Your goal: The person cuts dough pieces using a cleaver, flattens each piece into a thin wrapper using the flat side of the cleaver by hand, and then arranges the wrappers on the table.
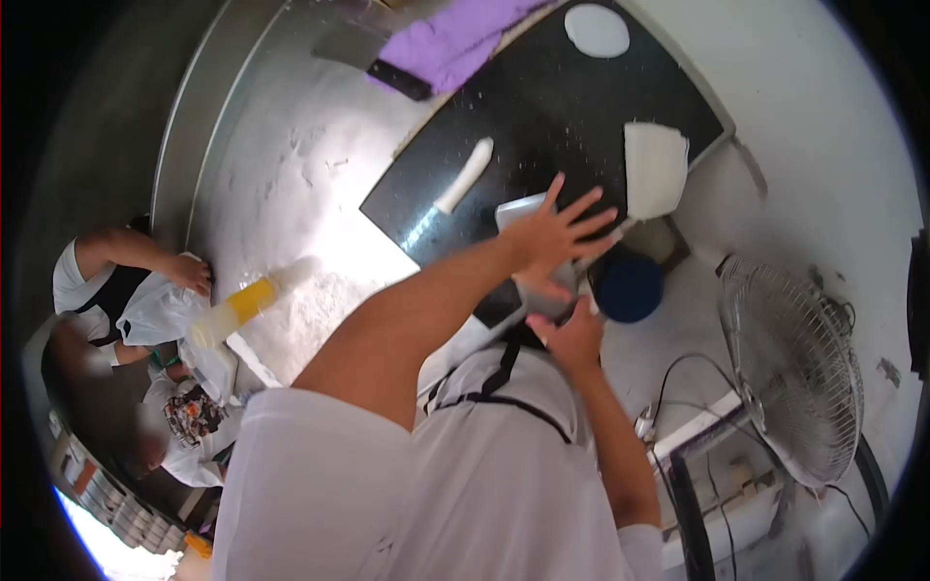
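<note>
Left hand (pixel 557 237) is spread over the metal piece (pixel 519 207) at black board's (pixel 562 107) near edge; right hand (pixel 578 341) at its near end, can't tell if gripping. Blue round thing (pixel 630 289) crowds the right side (fan (pixel 799 378) further right). White roll (pixel 467 176) left, knife (pixel 399 79) far left.

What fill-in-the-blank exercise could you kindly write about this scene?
The crumpled cloth touching the black-handled knife is ____.
The slim, white-handled tool lies on a smooth ____ surface.
The outspread hand over the grey metallic object is the person's ____.
The round lid-like object beside the right hand is ____.

Missing words: purple; black; left; blue.
</note>
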{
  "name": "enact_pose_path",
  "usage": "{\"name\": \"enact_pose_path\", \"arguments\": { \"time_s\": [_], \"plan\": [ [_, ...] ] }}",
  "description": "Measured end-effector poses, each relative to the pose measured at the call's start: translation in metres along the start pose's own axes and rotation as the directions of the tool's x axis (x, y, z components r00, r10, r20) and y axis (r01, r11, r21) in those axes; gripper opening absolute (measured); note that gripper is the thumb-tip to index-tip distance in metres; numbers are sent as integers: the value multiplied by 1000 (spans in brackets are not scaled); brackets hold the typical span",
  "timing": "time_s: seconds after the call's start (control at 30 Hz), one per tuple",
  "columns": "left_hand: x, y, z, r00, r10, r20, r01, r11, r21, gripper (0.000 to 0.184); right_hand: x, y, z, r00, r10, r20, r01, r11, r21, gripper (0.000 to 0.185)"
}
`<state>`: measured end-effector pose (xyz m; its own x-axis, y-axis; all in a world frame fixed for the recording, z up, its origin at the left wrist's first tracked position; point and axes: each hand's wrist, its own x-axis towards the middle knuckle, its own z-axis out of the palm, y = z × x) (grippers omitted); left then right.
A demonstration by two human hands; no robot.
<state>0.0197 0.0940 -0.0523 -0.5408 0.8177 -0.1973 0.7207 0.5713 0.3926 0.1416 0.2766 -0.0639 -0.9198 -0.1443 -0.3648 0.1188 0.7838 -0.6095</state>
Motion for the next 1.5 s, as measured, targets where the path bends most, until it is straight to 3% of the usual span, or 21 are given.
{"name": "enact_pose_path", "arguments": {
  "time_s": [0.07, 0.17, 0.2, 0.33, 0.4, 0.43, 0.5, 0.57, 0.6, 0.67, 0.7, 0.77, 0.87, 1.0, 1.07, 1.1, 1.13, 1.2, 1.23, 1.33, 1.5],
  "plan": [
    [14, -8, -7, 986, -112, -126, 115, 993, 21, 111, 5, 1, -28, 998, 4, 56, 3, 992, -123, 82],
    [21, -40, -16, 921, -255, -296, 280, 959, 45, 112, 72, -10, -63, 976, -174, 131, 195, 965, -176, 79],
    [16, -44, -17, 901, -281, -331, 309, 950, 35, 111, 85, -20, -66, 975, -91, 202, 124, 980, -156, 78],
    [-18, 1, 12, 975, -137, -172, 132, 990, -41, 115, 4, 1, -22, 972, -38, 234, 62, 994, -92, 91],
    [4, 1, 16, 985, -86, -151, 79, 995, -54, 117, -10, 23, -14, 989, -69, 127, 66, 997, 26, 88],
    [9, -3, 8, 979, -125, -160, 125, 992, -9, 116, 5, 20, -22, 989, -56, 137, 53, 998, 25, 88],
    [16, -5, 7, 947, -206, -245, 219, 975, 24, 112, 35, 21, -46, 977, -91, 193, 128, 973, -193, 84],
    [23, -21, -9, 886, -321, -334, 351, 936, 34, 112, 76, 9, -74, 944, -276, 182, 318, 910, -266, 81],
    [21, -26, -11, 853, -372, -366, 406, 914, 17, 113, 78, 5, -74, 944, -276, 182, 317, 912, -260, 81],
    [13, -29, -7, 842, -374, -388, 406, 914, -1, 114, 89, -3, -75, 915, -333, 228, 371, 917, -149, 77],
    [5, -23, 0, 884, -338, -323, 361, 933, 12, 114, 71, -13, -76, 927, -177, 330, 247, 951, -185, 76],
    [-4, 5, 7, 937, -306, -169, 308, 951, -17, 114, 35, 20, -46, 937, -215, 274, 255, 960, -118, 89],
    [15, -1, 13, 906, -299, -301, 296, 954, -56, 115, 68, 33, -60, 941, -233, 246, 280, 944, -177, 93],
    [27, -24, -8, 804, -461, -376, 501, 865, 12, 116, 97, 6, -93, 918, -300, 258, 359, 906, -224, 90],
    [20, -23, 1, 823, -401, -403, 436, 900, -4, 116, 101, -3, -95, 906, -303, 297, 378, 894, -239, 87],
    [17, -23, 7, 840, -356, -409, 380, 925, -25, 116, 85, -3, -89, 927, -197, 320, 285, 923, -257, 86],
    [11, -9, 5, 883, -371, -286, 394, 919, 25, 117, 70, 2, -80, 925, -186, 330, 277, 927, -253, 86],
    [24, 0, 14, 898, -329, -293, 340, 940, -13, 116, 63, 24, -71, 931, -153, 330, 220, 959, -176, 91],
    [36, -10, 7, 896, -324, -302, 337, 942, -12, 116, 72, 29, -70, 883, -459, 94, 468, 874, -134, 90],
    [45, -21, -1, 804, -420, -421, 472, 881, 22, 113, 111, 20, -102, 919, -258, 298, 328, 920, -214, 90],
    [20, -30, 8, 874, -296, -385, 345, 936, 63, 112, 86, 18, -77, 922, -269, 279, 329, 924, -194, 90]
  ]
}}
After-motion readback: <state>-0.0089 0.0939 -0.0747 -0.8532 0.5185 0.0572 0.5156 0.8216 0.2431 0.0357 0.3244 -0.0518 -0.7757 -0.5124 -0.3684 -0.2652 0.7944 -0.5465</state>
